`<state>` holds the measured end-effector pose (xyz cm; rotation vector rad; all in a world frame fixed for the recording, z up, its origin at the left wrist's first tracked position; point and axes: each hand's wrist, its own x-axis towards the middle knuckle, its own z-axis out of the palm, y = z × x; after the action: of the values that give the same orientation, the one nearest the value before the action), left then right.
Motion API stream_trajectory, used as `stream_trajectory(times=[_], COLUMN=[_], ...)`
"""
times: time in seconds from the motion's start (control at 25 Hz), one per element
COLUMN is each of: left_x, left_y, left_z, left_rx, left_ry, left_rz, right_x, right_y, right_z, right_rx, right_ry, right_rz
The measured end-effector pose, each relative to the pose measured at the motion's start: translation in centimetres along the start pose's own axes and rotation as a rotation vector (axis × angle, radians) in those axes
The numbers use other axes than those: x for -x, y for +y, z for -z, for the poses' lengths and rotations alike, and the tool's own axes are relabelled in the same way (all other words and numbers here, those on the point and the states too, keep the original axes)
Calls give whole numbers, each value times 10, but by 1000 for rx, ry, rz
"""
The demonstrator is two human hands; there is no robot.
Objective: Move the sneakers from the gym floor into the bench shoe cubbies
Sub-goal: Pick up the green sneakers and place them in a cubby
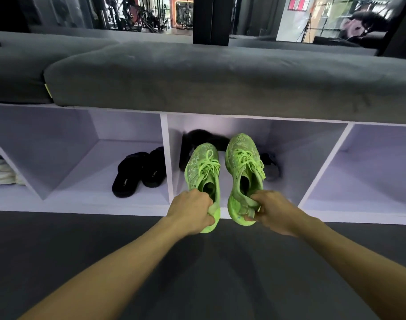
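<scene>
Only the head cam here, looking down at both arms reaching toward a white bench with shoe cubbies (167, 158) under a grey cushion (220, 79). Left hand (190, 213) has its fingers curled round the heel of the left neon green sneaker (203, 172), and right hand (272, 210) pinches the heel collar of the right neon green sneaker (243, 167). Both shoes point toes-forward, side by side, at the mouth of the centre cubby, with their heels over the front edge above the dark floor (197, 273); can't tell if the soles are touching the shelf. Behind them in that same cubby there's something black (204, 137), too blurry to make out. The cubby left of centre has a pair of black slippers (139, 170), and at the far left edge of the frame you can see some white shoes (1, 169).
</scene>
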<state>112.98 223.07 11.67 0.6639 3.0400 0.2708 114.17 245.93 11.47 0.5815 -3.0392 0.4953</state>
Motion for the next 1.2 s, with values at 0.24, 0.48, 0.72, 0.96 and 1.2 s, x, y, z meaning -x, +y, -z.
stream_trajectory(times=[0.24,0.48,0.72,0.96,1.2], left_x=[-80,-146,-178,-200,-204], left_y=[-27,-45,-58,-67,-70], left_z=[-38,-81,-102,-107,-103], left_rx=[-5,-19,-22,22,-10], left_ry=[-38,-86,-97,-132,-132], left_rz=[65,121,131,157,134], right_x=[-82,-133,-159,-177,-181], right_y=[52,100,126,140,145], right_z=[-32,-80,-99,-106,-103], right_rx=[-38,-109,-138,-196,-185], right_ry=[-57,-142,-188,-193,-210], right_rz=[-23,-48,-96,-115,-126])
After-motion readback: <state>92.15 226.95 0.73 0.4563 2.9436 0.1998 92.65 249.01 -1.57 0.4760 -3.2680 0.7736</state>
